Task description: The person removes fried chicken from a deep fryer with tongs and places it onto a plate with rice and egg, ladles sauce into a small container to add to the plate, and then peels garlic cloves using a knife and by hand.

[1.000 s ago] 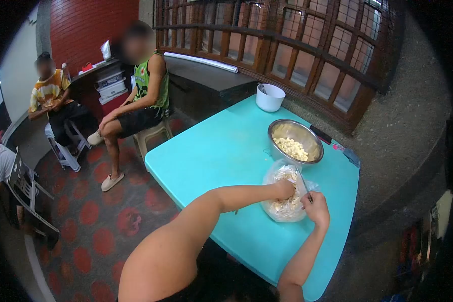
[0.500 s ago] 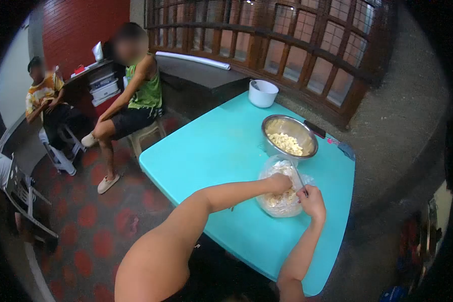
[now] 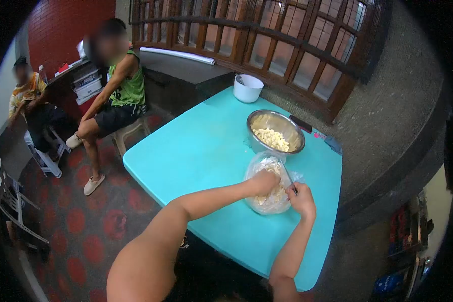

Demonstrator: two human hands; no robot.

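Note:
A clear plastic bag (image 3: 268,205) of pale, chopped pieces lies open on the turquoise table (image 3: 196,146). My left hand (image 3: 265,182) reaches into the bag's mouth, its fingertips hidden among the pieces, so what they hold cannot be made out. On the bag's right side, my right hand (image 3: 301,198) is closed round the handle of a knife (image 3: 288,175), whose thin blade points up and left over the bag. Just behind the bag stands a steel bowl (image 3: 253,121) with pale yellow chunks (image 3: 272,139) in it.
A white bowl (image 3: 247,91) stands at the table's back corner. A dark object (image 3: 301,124) and a bluish cloth-like item (image 3: 333,145) lie by the right back edge. Two people sit on stools at the left; a barred window (image 3: 267,45) runs behind.
The whole view has shifted, so the table and bowls appear further left. My left hand has stayed in the bag, and my right hand still grips the knife.

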